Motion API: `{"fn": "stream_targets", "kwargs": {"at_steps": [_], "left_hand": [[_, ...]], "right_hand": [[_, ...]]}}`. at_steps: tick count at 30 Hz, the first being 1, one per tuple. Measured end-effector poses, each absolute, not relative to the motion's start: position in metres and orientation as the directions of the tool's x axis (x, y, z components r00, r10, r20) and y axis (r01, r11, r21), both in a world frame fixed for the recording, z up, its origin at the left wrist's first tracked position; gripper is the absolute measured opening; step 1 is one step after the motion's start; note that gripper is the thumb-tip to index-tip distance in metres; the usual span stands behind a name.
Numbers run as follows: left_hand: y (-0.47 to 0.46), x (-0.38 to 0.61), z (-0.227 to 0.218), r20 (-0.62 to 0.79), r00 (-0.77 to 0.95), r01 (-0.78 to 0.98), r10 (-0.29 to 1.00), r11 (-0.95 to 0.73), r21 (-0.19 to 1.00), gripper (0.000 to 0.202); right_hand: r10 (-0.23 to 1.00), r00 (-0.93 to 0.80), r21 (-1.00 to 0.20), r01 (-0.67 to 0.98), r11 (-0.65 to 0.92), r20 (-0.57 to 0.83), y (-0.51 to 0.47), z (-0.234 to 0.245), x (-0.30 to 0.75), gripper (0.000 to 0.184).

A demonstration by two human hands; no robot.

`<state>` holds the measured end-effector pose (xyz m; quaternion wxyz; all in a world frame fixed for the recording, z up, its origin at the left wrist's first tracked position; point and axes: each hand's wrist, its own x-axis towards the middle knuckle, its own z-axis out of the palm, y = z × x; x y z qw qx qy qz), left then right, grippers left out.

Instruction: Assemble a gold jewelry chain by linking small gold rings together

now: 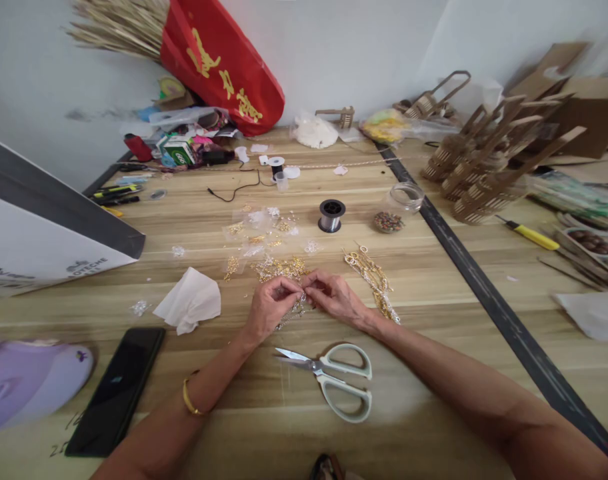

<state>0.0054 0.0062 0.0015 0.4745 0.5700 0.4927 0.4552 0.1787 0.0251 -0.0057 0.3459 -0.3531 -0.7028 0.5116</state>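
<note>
My left hand [273, 305] and my right hand [334, 295] meet over the wooden table, fingertips pinched together. Between them is a silver beaded strand [297, 312], which hangs down below the left fingers toward the tabletop. The exact bit held at the fingertips is too small to make out. Just beyond the hands lies a pile of gold and silver beads [281, 268]. Finished-looking gold and silver beaded strands [374, 277] rest to the right of my right hand. Open scissors [329, 377] with pale handles lie closer to me, below both hands.
A spool of clear line [331, 215] and a jar of dark beads [391, 217] stand behind the hands. At left are a crumpled tissue [191, 300], a black phone [117, 393] and a white box [59, 233]. Small woven baskets [484, 173] crowd the back right.
</note>
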Motion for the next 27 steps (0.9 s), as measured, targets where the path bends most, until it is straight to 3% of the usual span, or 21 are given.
{"fn": "stream_targets", "kwargs": {"at_steps": [10,17,27], "left_hand": [[0.0014,0.0092,-0.0002,0.222,0.08,0.244,0.972,-0.235,0.941,0.006],[-0.0014,0.0096,0.003,0.336,0.078,0.334,0.938,-0.342,0.878,0.005],[0.0,0.0097,0.0014,0.628,0.182,0.421,0.756,-0.637,0.646,0.009]], "right_hand": [[0.845,-0.534,-0.996,-0.051,-0.069,-0.031,0.0295,-0.0085,0.1768,0.021],[0.827,-0.558,-0.986,-0.082,-0.145,-0.075,0.0321,-0.0115,0.1771,0.029],[0.803,-0.589,-0.983,-0.08,-0.165,-0.087,0.0318,-0.0071,0.179,0.03]]}}
